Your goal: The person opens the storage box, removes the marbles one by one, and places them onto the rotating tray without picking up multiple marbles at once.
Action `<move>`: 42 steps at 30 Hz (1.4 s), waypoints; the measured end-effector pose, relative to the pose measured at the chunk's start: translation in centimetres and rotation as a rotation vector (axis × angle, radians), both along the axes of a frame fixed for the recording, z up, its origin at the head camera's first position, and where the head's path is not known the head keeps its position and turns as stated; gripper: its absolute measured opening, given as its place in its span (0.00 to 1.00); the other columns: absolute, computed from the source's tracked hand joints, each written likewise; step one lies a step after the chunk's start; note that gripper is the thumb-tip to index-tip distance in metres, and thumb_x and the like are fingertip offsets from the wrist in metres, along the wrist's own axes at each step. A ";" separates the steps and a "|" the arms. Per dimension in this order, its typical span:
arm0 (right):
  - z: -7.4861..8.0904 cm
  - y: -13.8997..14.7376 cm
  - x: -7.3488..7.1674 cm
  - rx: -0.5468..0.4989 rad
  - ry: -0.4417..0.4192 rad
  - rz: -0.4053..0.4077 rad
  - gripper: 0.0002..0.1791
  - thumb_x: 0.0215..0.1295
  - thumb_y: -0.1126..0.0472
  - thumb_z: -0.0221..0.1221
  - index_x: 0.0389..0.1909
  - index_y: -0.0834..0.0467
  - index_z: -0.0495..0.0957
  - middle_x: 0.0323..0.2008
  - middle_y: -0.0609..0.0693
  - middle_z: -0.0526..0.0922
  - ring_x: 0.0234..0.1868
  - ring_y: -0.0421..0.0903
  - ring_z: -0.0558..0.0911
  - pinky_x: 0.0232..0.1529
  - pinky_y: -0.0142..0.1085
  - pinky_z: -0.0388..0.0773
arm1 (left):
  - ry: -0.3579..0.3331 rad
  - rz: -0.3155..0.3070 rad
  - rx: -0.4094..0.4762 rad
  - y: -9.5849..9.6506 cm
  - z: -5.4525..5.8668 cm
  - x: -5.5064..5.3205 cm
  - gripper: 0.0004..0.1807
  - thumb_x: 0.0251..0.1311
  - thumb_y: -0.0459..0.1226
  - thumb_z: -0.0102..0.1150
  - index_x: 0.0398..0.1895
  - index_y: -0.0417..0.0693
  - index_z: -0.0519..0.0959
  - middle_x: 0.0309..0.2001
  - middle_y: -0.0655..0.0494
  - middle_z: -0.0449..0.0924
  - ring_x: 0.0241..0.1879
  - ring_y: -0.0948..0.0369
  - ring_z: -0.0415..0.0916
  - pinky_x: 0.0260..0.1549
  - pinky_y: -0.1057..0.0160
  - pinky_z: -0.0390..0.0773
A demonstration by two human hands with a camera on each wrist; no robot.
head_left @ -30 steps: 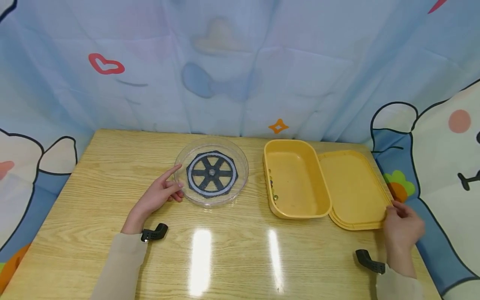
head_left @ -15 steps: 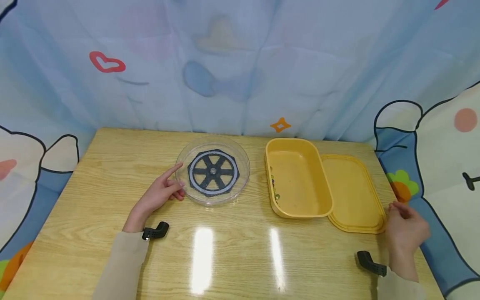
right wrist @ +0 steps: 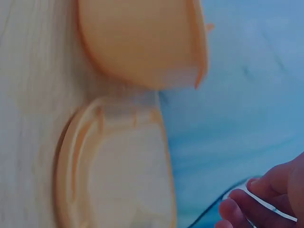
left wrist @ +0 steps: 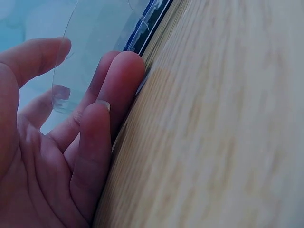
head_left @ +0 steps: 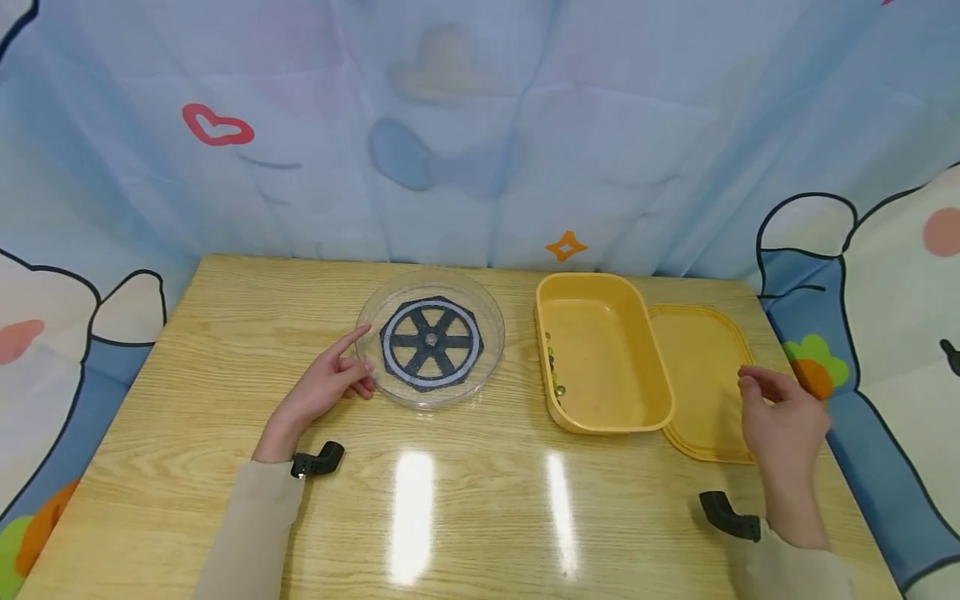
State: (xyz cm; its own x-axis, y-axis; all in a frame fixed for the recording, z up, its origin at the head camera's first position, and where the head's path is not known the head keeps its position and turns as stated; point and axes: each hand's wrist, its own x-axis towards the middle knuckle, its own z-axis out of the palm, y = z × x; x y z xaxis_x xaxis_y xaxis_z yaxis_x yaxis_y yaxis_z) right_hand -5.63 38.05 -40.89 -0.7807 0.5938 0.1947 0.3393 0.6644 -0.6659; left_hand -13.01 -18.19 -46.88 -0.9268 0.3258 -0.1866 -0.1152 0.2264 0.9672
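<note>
On the left of the table, in the head view, lies a clear round dish (head_left: 491, 333) with a dark spoked wheel-shaped piece (head_left: 432, 382) in it. My left hand (head_left: 324, 387) holds the dish at its left rim, index finger stretched along the edge, other fingers tucked low by the wall. In the left wrist view, curled fingers (left wrist: 121, 80) rest at the dish's side, close to the wood. My right hand (head_left: 783, 421) is over the right edge of a flat yellow lid (head_left: 705, 375), thumb and fingers loosely bent with nothing visible between them.
A yellow rectangular tub (head_left: 607, 358) stands left of the lid and overlaps its edge. Several small round beads (head_left: 559, 390) lie along the tub's left inner wall. A patterned blue curtain (head_left: 465, 150) hangs behind the wooden table (head_left: 480, 508).
My right hand has let go of the lid's right edge and moved up and left over it. The lid has shifted and now lies flatter. My left hand stays at the dish.
</note>
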 end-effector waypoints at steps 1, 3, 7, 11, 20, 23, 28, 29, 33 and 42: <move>0.2 -0.5 -0.2 0.026 0.007 0.033 0.16 0.74 0.56 0.56 0.51 0.62 0.84 0.36 0.47 0.85 0.35 0.29 0.69 0.44 0.35 0.66 | -0.002 0.000 0.002 0.0 0.0 0.1 0.36 0.74 0.39 0.54 0.80 0.60 0.52 0.34 0.42 0.84 0.33 0.51 0.84 0.34 0.63 0.79; 0.8 -1.4 -0.5 0.066 0.036 0.092 0.16 0.73 0.56 0.57 0.50 0.62 0.85 0.41 0.56 0.86 0.34 0.26 0.68 0.41 0.31 0.67 | -0.006 0.002 0.003 0.1 0.0 0.1 0.36 0.73 0.40 0.55 0.80 0.60 0.52 0.34 0.42 0.84 0.33 0.51 0.84 0.34 0.63 0.79; 2.3 -3.3 -1.5 0.143 0.117 0.204 0.14 0.72 0.58 0.58 0.47 0.62 0.86 0.42 0.61 0.87 0.30 0.19 0.66 0.23 0.22 0.64 | -0.011 0.006 0.002 0.1 0.0 0.1 0.36 0.73 0.40 0.55 0.80 0.60 0.52 0.34 0.42 0.84 0.33 0.51 0.84 0.33 0.63 0.79; 4.0 -5.2 -2.9 0.129 0.123 0.317 0.14 0.72 0.58 0.58 0.48 0.63 0.85 0.42 0.61 0.86 0.34 0.25 0.73 0.29 0.17 0.65 | -0.009 0.015 -0.001 0.1 0.0 0.0 0.36 0.73 0.39 0.54 0.80 0.59 0.52 0.34 0.41 0.84 0.32 0.52 0.84 0.33 0.63 0.79; 5.2 -8.1 -7.0 0.109 0.048 0.524 0.16 0.74 0.57 0.57 0.51 0.64 0.83 0.45 0.62 0.85 0.46 0.58 0.82 0.35 0.16 0.65 | 0.002 0.017 0.000 -0.1 0.0 -0.2 0.37 0.73 0.37 0.54 0.80 0.57 0.52 0.34 0.41 0.84 0.32 0.53 0.84 0.33 0.63 0.80; 5.0 -8.6 -8.4 0.099 0.025 0.600 0.16 0.74 0.56 0.57 0.51 0.64 0.83 0.44 0.61 0.85 0.46 0.58 0.82 0.35 0.18 0.67 | -0.010 0.018 0.011 0.0 0.0 -0.2 0.37 0.73 0.37 0.55 0.80 0.58 0.52 0.34 0.41 0.84 0.32 0.52 0.84 0.33 0.62 0.80; 3.9 -8.9 -10.5 0.076 -0.039 0.729 0.13 0.73 0.59 0.58 0.49 0.63 0.84 0.44 0.59 0.86 0.47 0.56 0.82 0.40 0.32 0.75 | -0.018 0.014 0.023 0.2 0.0 -0.2 0.36 0.73 0.37 0.55 0.80 0.58 0.53 0.34 0.40 0.84 0.32 0.53 0.84 0.33 0.62 0.80; 3.6 -9.0 -10.9 0.070 -0.060 0.746 0.13 0.73 0.59 0.58 0.49 0.63 0.84 0.45 0.59 0.86 0.47 0.56 0.82 0.41 0.36 0.75 | -0.018 0.012 0.022 0.2 0.1 -0.2 0.36 0.73 0.37 0.55 0.80 0.58 0.53 0.34 0.41 0.84 0.32 0.53 0.84 0.33 0.63 0.80; 2.7 -9.4 -12.2 -0.011 -0.161 0.804 0.15 0.74 0.57 0.58 0.51 0.63 0.83 0.48 0.59 0.84 0.50 0.56 0.80 0.45 0.46 0.77 | -0.016 0.009 0.014 0.2 0.0 -0.2 0.37 0.73 0.37 0.55 0.80 0.58 0.52 0.34 0.42 0.84 0.32 0.53 0.83 0.32 0.63 0.79; 0.3 -10.6 -15.2 -0.227 -0.336 0.862 0.17 0.70 0.58 0.62 0.53 0.64 0.83 0.51 0.59 0.84 0.48 0.54 0.80 0.48 0.47 0.75 | -0.007 0.009 0.025 0.1 0.0 -0.1 0.36 0.73 0.38 0.55 0.80 0.57 0.52 0.34 0.41 0.84 0.32 0.52 0.84 0.32 0.64 0.79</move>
